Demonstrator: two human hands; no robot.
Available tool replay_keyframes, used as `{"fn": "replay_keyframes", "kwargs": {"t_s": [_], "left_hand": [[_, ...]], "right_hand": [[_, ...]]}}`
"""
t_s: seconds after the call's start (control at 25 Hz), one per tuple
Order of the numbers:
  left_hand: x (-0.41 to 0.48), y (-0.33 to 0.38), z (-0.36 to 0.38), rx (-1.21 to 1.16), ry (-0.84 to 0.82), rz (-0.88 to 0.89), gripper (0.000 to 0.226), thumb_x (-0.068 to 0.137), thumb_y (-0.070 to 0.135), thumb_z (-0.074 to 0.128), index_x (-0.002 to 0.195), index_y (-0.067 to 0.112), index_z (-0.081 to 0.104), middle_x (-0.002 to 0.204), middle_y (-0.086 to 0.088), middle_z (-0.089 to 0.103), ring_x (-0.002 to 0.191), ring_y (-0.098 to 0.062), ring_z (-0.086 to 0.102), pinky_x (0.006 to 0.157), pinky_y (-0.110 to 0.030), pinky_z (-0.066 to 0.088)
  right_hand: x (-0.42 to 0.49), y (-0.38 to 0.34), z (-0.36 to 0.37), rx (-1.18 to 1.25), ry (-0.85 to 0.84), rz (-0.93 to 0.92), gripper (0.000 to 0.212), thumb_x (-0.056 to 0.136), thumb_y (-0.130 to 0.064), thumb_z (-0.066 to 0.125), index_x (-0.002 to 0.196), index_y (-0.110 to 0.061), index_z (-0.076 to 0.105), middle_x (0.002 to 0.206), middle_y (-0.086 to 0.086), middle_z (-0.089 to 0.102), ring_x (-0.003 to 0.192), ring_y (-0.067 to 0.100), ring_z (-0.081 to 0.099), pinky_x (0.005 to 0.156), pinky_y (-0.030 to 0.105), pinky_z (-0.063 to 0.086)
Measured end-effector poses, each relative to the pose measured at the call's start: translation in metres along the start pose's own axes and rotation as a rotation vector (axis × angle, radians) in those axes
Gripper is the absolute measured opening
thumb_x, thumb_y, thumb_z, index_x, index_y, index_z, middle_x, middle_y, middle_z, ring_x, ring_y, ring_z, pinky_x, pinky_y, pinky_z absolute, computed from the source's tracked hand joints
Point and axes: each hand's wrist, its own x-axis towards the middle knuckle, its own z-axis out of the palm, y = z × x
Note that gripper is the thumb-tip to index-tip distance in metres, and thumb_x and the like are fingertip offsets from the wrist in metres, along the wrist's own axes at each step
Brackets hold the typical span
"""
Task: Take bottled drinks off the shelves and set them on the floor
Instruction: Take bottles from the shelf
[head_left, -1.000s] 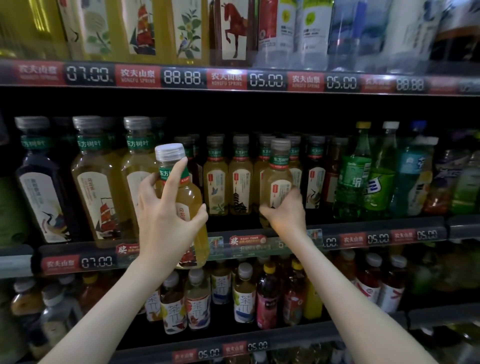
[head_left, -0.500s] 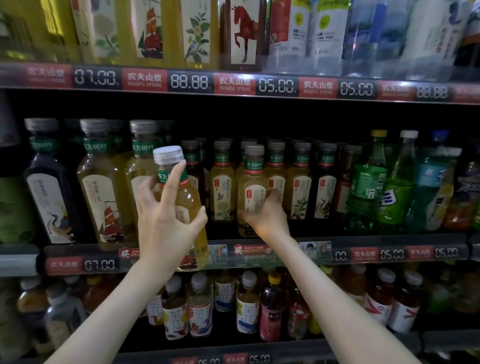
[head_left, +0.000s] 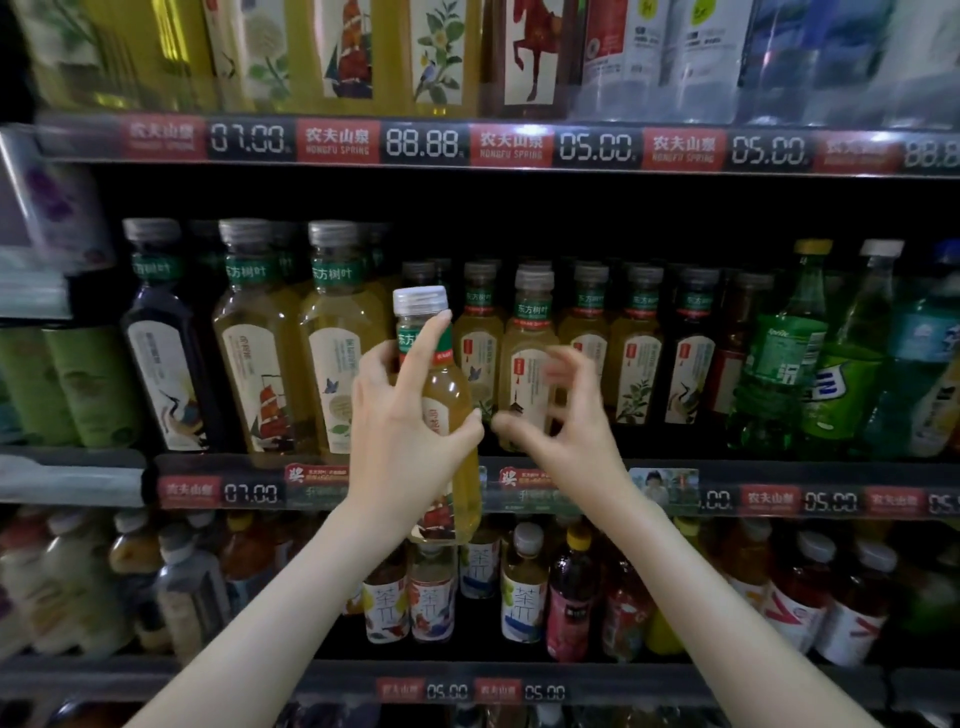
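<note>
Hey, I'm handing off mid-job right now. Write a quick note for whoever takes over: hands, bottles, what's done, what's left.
Left hand: grips a yellow tea bottle, held upright in front of the middle shelf.
Right hand: blurred and curved around a small tea bottle at the shelf front; I cannot tell whether it grips.
Done: one bottle is off the shelf, in hand.
Left: set it on the floor, which is out of view. Many more bottles stand on the shelves.
</note>
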Motion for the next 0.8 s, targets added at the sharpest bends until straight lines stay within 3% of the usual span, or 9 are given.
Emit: {"fn": "replay_keyframes", "kwargs": {"t_s": [0.12, 0.2, 0.28, 0.36, 0.44, 0.52, 0.6, 0.68, 0.8], "left_hand": [[0.005, 0.025, 0.015, -0.098, -0.042, 0.017, 0.085, 0.077, 0.032, 0.071, 0.141, 0.055, 0.019, 0.138, -0.010, 0.034, 0.122, -0.030, 0.041, 0.100, -0.040, 0.041], [0.009, 0.045, 0.033, -0.105, -0.062, 0.029, 0.086, 0.078, 0.034, 0.071, 0.140, 0.056, 0.016, 0.139, -0.009, 0.034, 0.121, -0.030, 0.043, 0.100, -0.041, 0.043], [0.010, 0.061, 0.051, -0.097, -0.086, 0.088, 0.092, 0.080, 0.035, 0.070, 0.143, 0.055, 0.006, 0.143, -0.009, 0.032, 0.125, -0.025, 0.041, 0.103, -0.036, 0.040], [0.011, 0.068, 0.065, -0.189, -0.165, 0.169, 0.094, 0.085, 0.037, 0.066, 0.143, 0.054, -0.006, 0.153, -0.009, 0.022, 0.139, -0.007, 0.025, 0.109, -0.024, 0.032], [0.014, 0.057, 0.073, -0.219, -0.174, 0.211, 0.087, 0.089, 0.044, 0.057, 0.144, 0.049, -0.009, 0.158, -0.007, 0.012, 0.142, 0.004, 0.006, 0.109, -0.019, 0.023], [0.018, 0.038, 0.079, -0.111, -0.103, 0.137, 0.083, 0.089, 0.050, 0.052, 0.147, 0.043, -0.006, 0.155, -0.012, 0.019, 0.143, -0.020, 0.019, 0.106, -0.034, 0.031], [0.024, 0.025, 0.088, 0.014, -0.131, -0.074, 0.087, 0.087, 0.051, 0.055, 0.149, 0.040, -0.006, 0.150, -0.019, 0.023, 0.134, -0.035, 0.032, 0.101, -0.042, 0.038], [0.030, 0.020, 0.098, 0.084, -0.238, -0.219, 0.093, 0.087, 0.046, 0.060, 0.150, 0.031, -0.006, 0.146, -0.022, 0.030, 0.125, -0.040, 0.042, 0.096, -0.042, 0.043], [0.036, 0.016, 0.108, 0.141, -0.287, -0.221, 0.089, 0.091, 0.035, 0.061, 0.151, 0.025, -0.004, 0.138, -0.022, 0.041, 0.112, -0.038, 0.054, 0.085, -0.039, 0.047]], "right_hand": [[-0.030, -0.013, -0.011, 0.103, -0.365, 0.034, 0.098, 0.068, -0.038, 0.084, 0.137, -0.042, 0.013, 0.129, -0.024, 0.041, 0.116, -0.009, 0.046, 0.099, 0.019, 0.043], [-0.032, -0.009, -0.015, 0.143, -0.277, 0.074, 0.103, 0.070, -0.031, 0.084, 0.140, -0.039, 0.009, 0.133, -0.011, 0.047, 0.115, -0.001, 0.053, 0.095, 0.021, 0.048], [-0.030, -0.003, -0.026, 0.155, -0.160, 0.093, 0.099, 0.074, -0.027, 0.082, 0.143, -0.031, 0.010, 0.124, -0.014, 0.052, 0.106, -0.008, 0.056, 0.085, 0.012, 0.049], [-0.029, 0.006, -0.045, 0.148, -0.075, 0.122, 0.088, 0.076, -0.027, 0.080, 0.139, -0.030, 0.019, 0.111, -0.026, 0.050, 0.094, -0.023, 0.051, 0.074, 0.002, 0.044], [-0.026, 0.019, -0.069, 0.141, 0.005, 0.181, 0.077, 0.077, -0.028, 0.079, 0.132, -0.033, 0.026, 0.106, -0.029, 0.049, 0.095, -0.022, 0.052, 0.068, -0.001, 0.042], [-0.021, 0.035, -0.090, 0.137, 0.077, 0.232, 0.080, 0.077, -0.023, 0.078, 0.137, -0.027, 0.026, 0.109, -0.021, 0.053, 0.099, -0.007, 0.056, 0.070, 0.006, 0.046], [-0.010, 0.049, -0.107, 0.149, 0.145, 0.255, 0.081, 0.078, -0.017, 0.078, 0.138, -0.023, 0.023, 0.115, -0.011, 0.054, 0.104, 0.004, 0.056, 0.083, 0.018, 0.049], [0.000, 0.060, -0.117, 0.177, 0.183, 0.259, 0.079, 0.079, -0.013, 0.077, 0.135, -0.022, 0.023, 0.114, -0.010, 0.052, 0.111, 0.010, 0.053, 0.094, 0.032, 0.048], [0.010, 0.072, -0.121, 0.227, 0.178, 0.294, 0.081, 0.077, -0.013, 0.078, 0.137, -0.021, 0.024, 0.117, -0.009, 0.053, 0.116, 0.013, 0.051, 0.100, 0.039, 0.046]]}}
